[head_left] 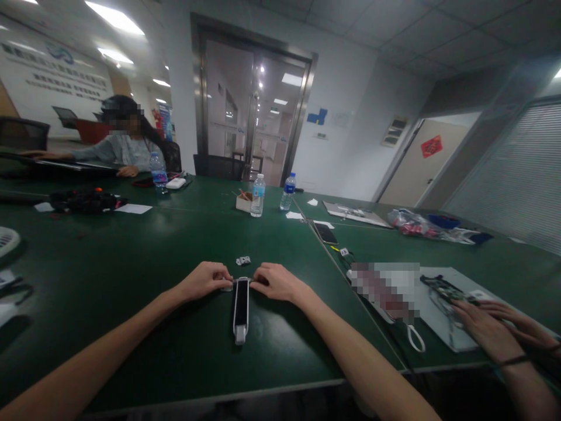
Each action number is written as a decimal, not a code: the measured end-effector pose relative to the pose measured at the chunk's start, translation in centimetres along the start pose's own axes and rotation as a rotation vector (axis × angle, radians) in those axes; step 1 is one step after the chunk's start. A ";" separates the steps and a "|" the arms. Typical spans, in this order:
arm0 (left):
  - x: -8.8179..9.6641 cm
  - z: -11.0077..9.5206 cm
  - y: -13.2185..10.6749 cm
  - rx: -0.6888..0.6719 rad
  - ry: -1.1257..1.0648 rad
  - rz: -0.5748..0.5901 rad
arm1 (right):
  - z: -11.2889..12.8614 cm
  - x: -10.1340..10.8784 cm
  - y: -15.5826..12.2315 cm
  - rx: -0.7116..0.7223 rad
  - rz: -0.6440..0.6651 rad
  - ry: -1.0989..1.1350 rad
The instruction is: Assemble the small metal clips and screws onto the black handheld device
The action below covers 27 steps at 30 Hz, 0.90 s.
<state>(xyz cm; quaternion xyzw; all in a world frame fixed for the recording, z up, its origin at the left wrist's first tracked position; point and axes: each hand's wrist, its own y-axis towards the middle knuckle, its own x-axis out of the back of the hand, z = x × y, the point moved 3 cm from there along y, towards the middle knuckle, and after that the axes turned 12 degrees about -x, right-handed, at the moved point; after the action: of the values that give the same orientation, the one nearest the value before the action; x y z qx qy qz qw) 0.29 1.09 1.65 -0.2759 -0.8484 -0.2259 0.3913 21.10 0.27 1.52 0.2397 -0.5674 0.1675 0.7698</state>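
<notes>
On the green table lies a long, narrow device with a white rim and a dark upper face, its pale end pointing towards me. My left hand is at the left of the device's far end, thumb and fingers pinched together. Beneath those fingertips a small silvery piece shows in part. From the right, my right hand pinches at the same far end. What lies between the fingertips of either hand is too small to make out. Just beyond the device rests a small silver-and-white packet.
Two water bottles and a small box stand farther back. A phone lies to the right. Another person's hands touch a circuit board on a pale sheet. Across the table a person sits.
</notes>
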 end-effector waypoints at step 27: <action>-0.3 0.1 0.0 0.019 0.012 0.024 | -0.6 -1.5 3.1 -0.030 -0.154 -0.121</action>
<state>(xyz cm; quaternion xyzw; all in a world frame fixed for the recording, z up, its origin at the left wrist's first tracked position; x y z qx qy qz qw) 0.40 1.08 1.34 -0.2812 -0.8447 -0.2147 0.4017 19.47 3.24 0.47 0.2806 -0.5951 0.0847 0.7483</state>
